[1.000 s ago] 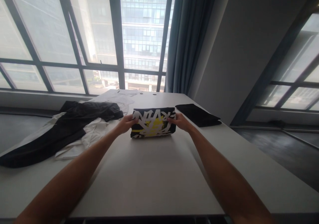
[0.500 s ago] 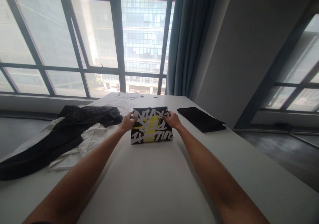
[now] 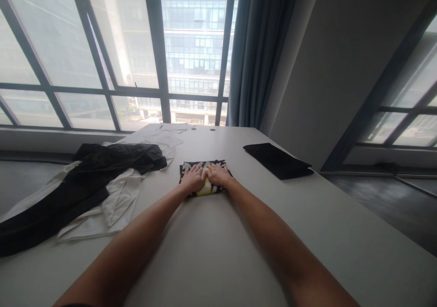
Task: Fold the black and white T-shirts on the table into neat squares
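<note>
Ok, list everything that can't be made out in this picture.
Head view:
- Folded black garment with white and yellow print: lettering mostly covered by the left hand and right hand, pressed flat on it.
- Loose pile of black and white clothes: near end cut off by the left edge.
- White sheets at the white table's far end: too small to read.
- Folded black cloth: too dark to tell what it is.

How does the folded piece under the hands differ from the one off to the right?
The printed garment is black with white and yellow markings; the black cloth is plain. The printed garment lies under the left hand and right hand, both flat on it; the black cloth lies untouched nearer the right edge of the table. Both are folded and lie flat.
</note>
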